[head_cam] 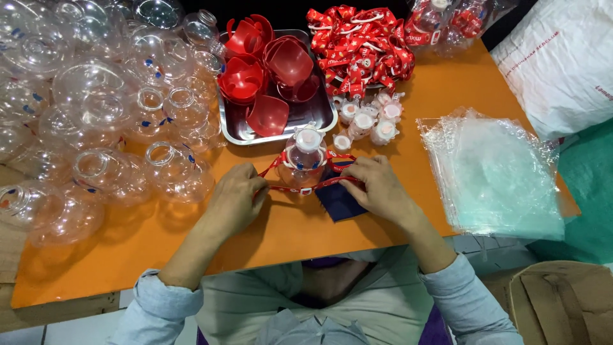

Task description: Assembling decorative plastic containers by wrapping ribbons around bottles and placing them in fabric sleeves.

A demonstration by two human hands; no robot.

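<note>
A small clear round bottle with a white cap stands on the orange table between my hands. A red strap loops around it. My left hand pinches the strap's left end. My right hand holds the strap's right end over a dark blue card lying under it.
Several empty clear bottles crowd the left side. A metal tray holds red cups. Behind lie a heap of red straps, white caps, and a stack of clear plastic bags on the right. A cardboard box sits lower right.
</note>
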